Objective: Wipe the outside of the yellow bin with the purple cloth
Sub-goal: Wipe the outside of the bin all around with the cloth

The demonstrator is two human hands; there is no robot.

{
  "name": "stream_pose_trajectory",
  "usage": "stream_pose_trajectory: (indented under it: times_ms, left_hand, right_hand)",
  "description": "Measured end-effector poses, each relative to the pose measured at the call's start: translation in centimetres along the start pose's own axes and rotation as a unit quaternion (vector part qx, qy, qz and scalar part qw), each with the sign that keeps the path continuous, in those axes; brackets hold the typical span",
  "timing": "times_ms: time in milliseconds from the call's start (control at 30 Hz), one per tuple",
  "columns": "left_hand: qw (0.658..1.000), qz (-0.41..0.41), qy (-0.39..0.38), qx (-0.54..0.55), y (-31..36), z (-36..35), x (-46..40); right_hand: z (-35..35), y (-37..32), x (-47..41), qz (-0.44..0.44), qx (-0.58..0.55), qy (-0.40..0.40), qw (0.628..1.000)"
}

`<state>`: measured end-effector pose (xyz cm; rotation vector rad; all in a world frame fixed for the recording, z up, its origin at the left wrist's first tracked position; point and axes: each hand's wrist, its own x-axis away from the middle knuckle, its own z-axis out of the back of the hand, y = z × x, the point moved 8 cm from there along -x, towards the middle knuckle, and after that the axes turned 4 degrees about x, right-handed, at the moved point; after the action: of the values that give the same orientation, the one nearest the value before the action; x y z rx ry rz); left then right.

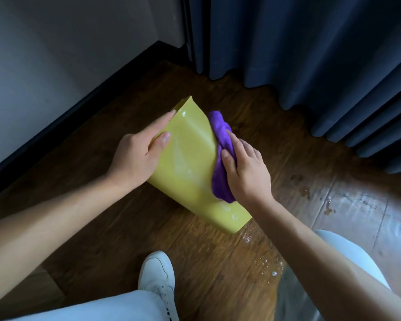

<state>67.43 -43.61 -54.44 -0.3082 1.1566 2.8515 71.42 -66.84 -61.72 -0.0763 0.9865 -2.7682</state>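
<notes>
The yellow bin (190,163) lies on its side on the wooden floor, its wide end nearest me and its narrow end pointing away. Its upper face is wet and glossy. My left hand (139,151) grips the bin's left edge, thumb on top and fingers along the side. My right hand (245,172) presses the bunched purple cloth (220,133) against the bin's right side. The cloth runs along that edge, partly under my palm.
Water drops and a wet patch (266,265) lie on the floor to the right of the bin. My white shoe (156,274) stands just below it. A dark curtain (310,54) hangs behind, and a wall with a dark skirting board (79,107) runs along the left.
</notes>
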Motion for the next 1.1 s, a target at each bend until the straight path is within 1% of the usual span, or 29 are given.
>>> stream_pose_trajectory:
  times_ms: [133,267,367,433,467,567,633,667,767,867,900,967,1100]
  left_hand:
    - [0.999,0.049,0.004,0.024,-1.1,0.4,-0.8]
    - [0.995,0.088,0.016,0.036,-2.3,1.1,-1.4]
    - [0.993,0.105,0.020,0.048,-2.6,1.0,-1.6]
    - [0.992,0.114,0.022,0.049,-2.5,1.0,-1.8]
    - [0.992,0.116,0.023,0.049,-2.3,1.0,-1.8]
    - [0.990,0.115,0.020,0.076,-1.4,0.6,-1.4]
    - [0.987,0.124,0.023,0.104,-0.9,0.2,-1.0]
    - [0.985,0.128,0.021,0.112,-0.6,-0.1,-1.0]
    - [0.985,0.128,0.019,0.115,0.3,-0.6,-1.2]
    - [0.987,0.119,0.018,0.109,1.2,-0.9,-1.4]
    - [0.988,0.112,0.023,0.101,1.5,-0.9,-1.5]
    - [0.990,0.099,0.042,0.091,1.5,-0.8,-1.6]
    - [0.991,0.097,0.059,0.064,1.2,-0.6,-1.0]
  right_hand:
    - [-0.7,2.2,1.0,-0.028,0.027,-0.008,0.999]
    - [-0.8,6.5,3.0,-0.108,0.044,0.014,0.993]
    - [-1.0,9.7,3.6,-0.209,0.003,0.004,0.978]
    - [-0.9,11.0,3.6,-0.242,-0.029,0.005,0.970]
    - [-0.5,11.2,3.5,-0.244,-0.035,0.015,0.969]
    - [2.0,9.8,2.8,-0.206,-0.007,0.082,0.975]
    - [4.1,6.7,1.6,-0.138,-0.002,0.128,0.982]
    - [5.1,4.4,0.9,-0.096,-0.003,0.139,0.986]
    - [6.6,-3.2,-1.1,0.029,0.019,0.137,0.990]
    - [6.0,-9.7,-2.3,0.119,0.038,0.138,0.983]
    - [5.1,-11.2,-2.6,0.133,0.037,0.130,0.982]
    - [3.0,-12.5,-2.9,0.134,0.025,0.114,0.984]
    - [-0.1,-12.1,-1.8,0.121,0.045,0.123,0.984]
